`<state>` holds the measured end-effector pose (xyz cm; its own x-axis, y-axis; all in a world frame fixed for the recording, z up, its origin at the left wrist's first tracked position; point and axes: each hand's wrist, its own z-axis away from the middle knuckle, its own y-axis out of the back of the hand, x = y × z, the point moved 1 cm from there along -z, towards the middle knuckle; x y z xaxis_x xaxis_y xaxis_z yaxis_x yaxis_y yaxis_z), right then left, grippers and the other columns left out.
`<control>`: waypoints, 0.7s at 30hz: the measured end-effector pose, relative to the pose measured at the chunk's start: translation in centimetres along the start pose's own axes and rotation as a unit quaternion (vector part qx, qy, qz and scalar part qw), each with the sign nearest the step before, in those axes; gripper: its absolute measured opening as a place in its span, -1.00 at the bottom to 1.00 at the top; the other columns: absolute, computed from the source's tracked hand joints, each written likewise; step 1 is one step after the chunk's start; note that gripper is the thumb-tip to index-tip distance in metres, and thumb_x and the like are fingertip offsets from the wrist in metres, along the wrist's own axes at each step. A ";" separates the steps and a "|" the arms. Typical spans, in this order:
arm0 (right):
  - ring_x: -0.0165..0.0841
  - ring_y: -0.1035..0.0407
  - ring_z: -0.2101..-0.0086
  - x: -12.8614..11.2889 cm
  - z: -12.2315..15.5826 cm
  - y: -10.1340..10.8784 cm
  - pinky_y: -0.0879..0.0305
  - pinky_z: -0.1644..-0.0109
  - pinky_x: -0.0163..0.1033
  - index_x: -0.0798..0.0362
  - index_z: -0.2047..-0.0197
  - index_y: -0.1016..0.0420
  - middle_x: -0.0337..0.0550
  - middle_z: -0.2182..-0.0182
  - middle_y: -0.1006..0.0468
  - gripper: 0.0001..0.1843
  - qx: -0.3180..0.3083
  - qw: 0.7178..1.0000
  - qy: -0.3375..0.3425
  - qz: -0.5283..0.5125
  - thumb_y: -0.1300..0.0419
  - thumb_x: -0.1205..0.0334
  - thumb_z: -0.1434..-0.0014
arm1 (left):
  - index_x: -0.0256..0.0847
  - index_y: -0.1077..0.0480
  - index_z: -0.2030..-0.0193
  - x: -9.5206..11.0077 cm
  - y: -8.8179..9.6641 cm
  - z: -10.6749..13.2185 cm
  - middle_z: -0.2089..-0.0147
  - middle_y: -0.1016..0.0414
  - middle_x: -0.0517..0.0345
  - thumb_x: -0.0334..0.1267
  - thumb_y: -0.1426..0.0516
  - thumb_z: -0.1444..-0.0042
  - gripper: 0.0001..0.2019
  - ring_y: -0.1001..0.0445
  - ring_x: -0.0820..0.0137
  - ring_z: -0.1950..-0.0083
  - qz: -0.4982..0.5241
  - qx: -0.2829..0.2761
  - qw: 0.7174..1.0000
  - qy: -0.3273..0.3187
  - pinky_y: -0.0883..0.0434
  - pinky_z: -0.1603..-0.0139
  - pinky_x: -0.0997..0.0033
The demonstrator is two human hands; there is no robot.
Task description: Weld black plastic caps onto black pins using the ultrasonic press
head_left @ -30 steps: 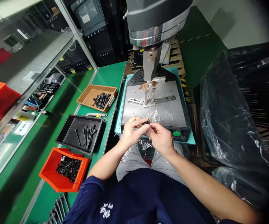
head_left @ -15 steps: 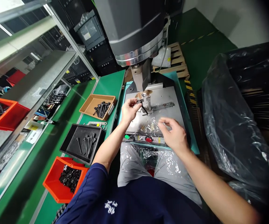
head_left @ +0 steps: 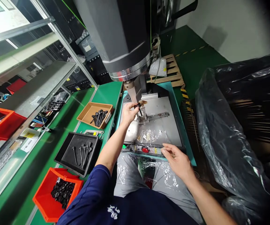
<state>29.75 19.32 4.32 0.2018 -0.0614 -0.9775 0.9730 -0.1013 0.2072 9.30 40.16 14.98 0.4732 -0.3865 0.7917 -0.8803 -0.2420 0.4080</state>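
My left hand (head_left: 128,113) reaches to the small metal fixture (head_left: 142,113) under the press head (head_left: 135,89) and pinches a small black bolt-like part (head_left: 138,107) at the fixture's top. My right hand (head_left: 177,159) rests at the front edge of the machine's steel base plate (head_left: 165,126), fingers loosely apart, near the control strip with a red button (head_left: 145,150). It holds nothing that I can see. A large grey machine column (head_left: 121,34) hangs above the fixture.
On the green bench to the left stand a brown tray (head_left: 86,110) with black bolts, a black tray (head_left: 64,153) with several bolts, and an orange bin (head_left: 41,197) of black parts. Shelving with orange bins (head_left: 1,122) runs along the left. A black plastic-wrapped bulk (head_left: 238,125) fills the right.
My hands were together in front of the machine with the small black part. The left hand carried it up to the fixture; the right hand drew back to the control strip.
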 end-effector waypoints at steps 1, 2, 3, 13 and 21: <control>-0.16 -0.56 0.21 0.1 0.0 0.2 -0.49 0.23 -0.17 0.03 0.01 -0.52 0.00 0.22 -0.64 -0.51 -0.003 1.000 -0.003 -0.004 -0.17 -0.15 -0.17 | -0.19 -0.59 0.28 -0.2 0.0 -0.2 0.18 -0.59 0.06 -0.37 -0.28 0.04 -0.86 -0.49 0.27 0.04 0.001 -0.001 1.000 -0.011 -0.37 -0.07 0.26; -0.16 -0.56 0.20 0.2 0.0 0.3 -0.49 0.23 -0.18 0.03 0.00 -0.51 0.00 0.22 -0.64 -0.51 -0.005 1.000 -0.005 -0.007 -0.17 -0.15 -0.18 | -0.19 -0.58 0.30 -0.4 0.0 -0.4 0.20 -0.58 0.07 -0.36 -0.28 0.04 -0.88 -0.49 0.27 0.04 0.006 -0.003 1.000 -0.022 -0.37 -0.06 0.26; -0.16 -0.56 0.20 0.2 0.0 0.5 -0.49 0.24 -0.18 0.02 0.00 -0.51 0.00 0.21 -0.64 -0.51 -0.004 1.000 -0.006 -0.009 -0.17 -0.16 -0.18 | -0.19 -0.58 0.32 -0.6 -0.1 -0.6 0.22 -0.57 0.08 -0.35 -0.28 0.04 -0.90 -0.48 0.27 0.05 0.015 -0.007 0.999 -0.029 -0.36 -0.06 0.26; -0.17 -0.55 0.24 -0.6 -1.0 1.5 -0.51 0.13 -0.13 0.03 0.10 -0.56 -0.02 0.27 -0.64 -0.49 0.005 1.000 -0.006 -0.009 -0.21 -0.22 -0.11 | -0.24 -0.54 0.40 -1.3 -0.1 -1.7 0.34 -0.46 0.16 -0.21 -0.31 0.06 -0.85 -0.43 0.39 0.24 0.101 -0.070 0.992 0.002 -0.35 0.13 0.36; -0.14 -0.56 0.25 0.0 -0.5 1.2 -0.52 0.16 -0.09 0.03 0.08 -0.55 0.01 0.26 -0.64 -0.45 -0.009 1.000 -0.007 -0.020 -0.20 -0.27 -0.13 | -0.26 -0.57 0.32 -0.4 0.1 -1.2 0.32 -0.57 0.12 -0.22 -0.26 -0.04 -0.85 -0.50 0.38 0.24 0.067 -0.071 0.995 0.033 -0.40 0.13 0.39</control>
<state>30.96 19.68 4.59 0.1603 -0.0710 -0.9845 0.9824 -0.0855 0.1661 8.98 41.35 15.22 0.3514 -0.3473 0.8694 -0.9337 -0.0621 0.3526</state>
